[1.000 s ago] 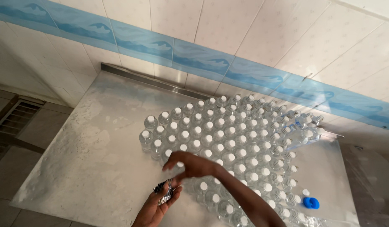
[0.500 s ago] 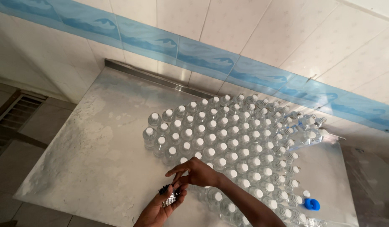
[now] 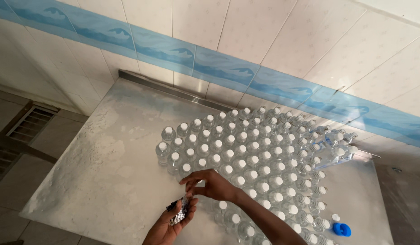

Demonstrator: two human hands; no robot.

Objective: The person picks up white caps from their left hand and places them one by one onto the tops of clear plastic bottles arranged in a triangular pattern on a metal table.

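Observation:
A crowd of several clear plastic bottles with white caps (image 3: 246, 154) stands upright on a dusty grey metal table (image 3: 105, 172). My left hand (image 3: 171, 222) is at the bottom edge, palm up, holding a small bunch of shiny silver and dark seals (image 3: 179, 212). My right hand (image 3: 210, 185) hovers just above it, fingers pinched near the bunch, over the front bottles of the group. My right forearm crosses the near bottles and hides some of them.
A blue cap-like object (image 3: 342, 229) and a loose white cap (image 3: 336, 218) lie at the table's right front. A few bottles (image 3: 337, 145) lie on their sides at the far right. Behind is a white tiled wall with a blue band (image 3: 219, 68); a floor grate (image 3: 19, 131) is at left.
My view has drifted a little, so the bottles sit lower in frame. My right hand stays over the left palm, its fingers now pinched closer to the bunch of seals.

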